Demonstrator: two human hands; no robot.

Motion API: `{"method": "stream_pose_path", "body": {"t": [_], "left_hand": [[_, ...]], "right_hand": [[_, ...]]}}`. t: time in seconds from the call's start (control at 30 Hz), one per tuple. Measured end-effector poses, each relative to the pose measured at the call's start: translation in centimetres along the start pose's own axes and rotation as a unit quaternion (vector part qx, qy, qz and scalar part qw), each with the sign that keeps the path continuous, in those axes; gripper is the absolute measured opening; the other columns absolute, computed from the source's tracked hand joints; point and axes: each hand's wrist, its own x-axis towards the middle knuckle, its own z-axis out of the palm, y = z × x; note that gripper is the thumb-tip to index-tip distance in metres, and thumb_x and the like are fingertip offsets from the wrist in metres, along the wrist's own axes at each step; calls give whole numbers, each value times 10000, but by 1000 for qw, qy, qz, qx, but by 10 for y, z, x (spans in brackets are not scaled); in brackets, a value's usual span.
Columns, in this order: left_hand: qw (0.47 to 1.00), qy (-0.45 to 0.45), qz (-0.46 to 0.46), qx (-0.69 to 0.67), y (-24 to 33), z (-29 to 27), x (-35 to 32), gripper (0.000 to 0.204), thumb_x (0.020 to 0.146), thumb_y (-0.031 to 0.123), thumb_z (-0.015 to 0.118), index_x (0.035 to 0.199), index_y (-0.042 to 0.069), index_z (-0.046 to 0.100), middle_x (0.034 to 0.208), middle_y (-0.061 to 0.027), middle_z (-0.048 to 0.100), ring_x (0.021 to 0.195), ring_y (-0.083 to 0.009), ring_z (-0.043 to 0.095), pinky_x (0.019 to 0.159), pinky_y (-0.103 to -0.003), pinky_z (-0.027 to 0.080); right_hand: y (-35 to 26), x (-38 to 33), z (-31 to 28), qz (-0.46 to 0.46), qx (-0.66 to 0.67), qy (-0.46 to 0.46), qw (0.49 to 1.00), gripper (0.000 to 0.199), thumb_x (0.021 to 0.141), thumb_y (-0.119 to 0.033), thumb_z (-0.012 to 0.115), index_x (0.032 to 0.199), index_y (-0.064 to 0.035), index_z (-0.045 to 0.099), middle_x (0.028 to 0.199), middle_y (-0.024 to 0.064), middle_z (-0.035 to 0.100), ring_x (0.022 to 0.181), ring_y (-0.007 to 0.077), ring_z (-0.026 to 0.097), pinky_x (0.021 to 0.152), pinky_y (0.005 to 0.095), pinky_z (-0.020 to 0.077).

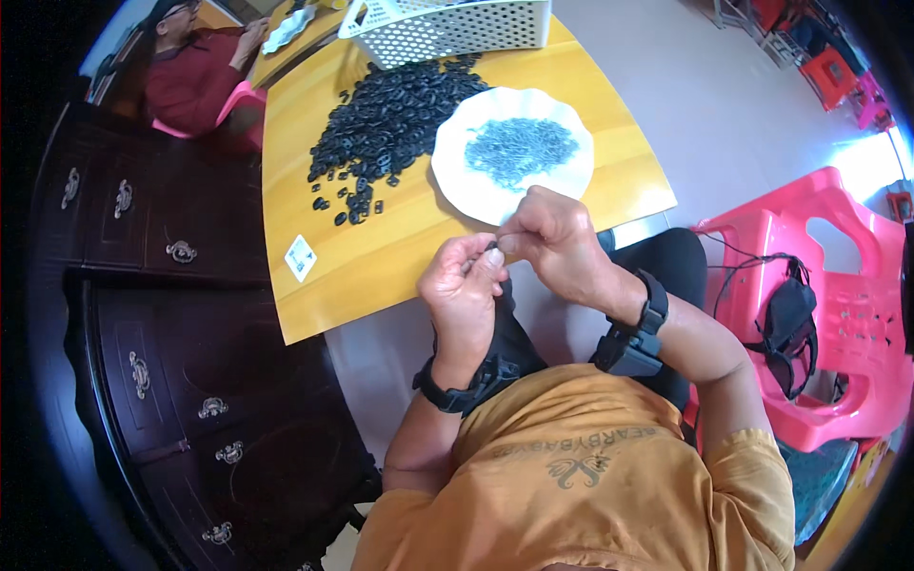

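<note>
My left hand [462, 283] is closed in a pinch on a small black piece [492, 246], just past the table's near edge. Against it come the pinched thumb and fingers of my right hand [555, 235]; whatever they hold is too small to make out. A white scalloped plate [457, 181] stands on the table just beyond my hands, bearing a heap of thin silvery metal pieces [522, 147]. To its left spreads a large pile of small black parts [390, 119], many with openings in them. Both my wrists wear black straps.
A white perforated basket [457, 36] stands at the far side of the yellow wooden table [400, 257]. Near its left edge lies a small white card [300, 258]. Dark drawers [181, 371] line the left. A pink chair [847, 314] holds black straps at right. Another person [195, 76] sits far left.
</note>
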Motion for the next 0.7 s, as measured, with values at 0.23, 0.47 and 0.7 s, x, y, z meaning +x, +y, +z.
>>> {"method": "stream_pose_path", "body": {"t": [0.23, 0.47, 0.7], "left_hand": [[998, 35, 52, 29, -3, -10, 7, 150, 830, 1, 621, 967, -55, 597, 777, -38, 606, 608, -75, 551, 504, -191, 447], [997, 45, 50, -24, -3, -24, 12, 114, 842, 18, 612, 930, -51, 585, 756, -42, 594, 590, -80, 535, 510, -195, 443], [992, 38, -20, -118, 4, -44, 20, 67, 845, 9, 584, 897, -34, 578, 762, -65, 595, 577, -108, 539, 509, -216, 448]], "right_hand": [[-14, 7, 20, -135, -175, 30, 975, 160, 615, 82, 596, 753, 1, 588, 648, 105, 528, 626, 270, 472, 519, 351, 383], [-21, 14, 35, -151, -240, 19, 959, 263, 521, 63, 591, 776, 2, 593, 671, 107, 531, 648, 286, 480, 553, 368, 413], [-23, 27, 42, -119, -235, -40, 964, 254, 584, 46, 601, 834, 7, 616, 681, 118, 547, 665, 300, 499, 569, 388, 424]]}}
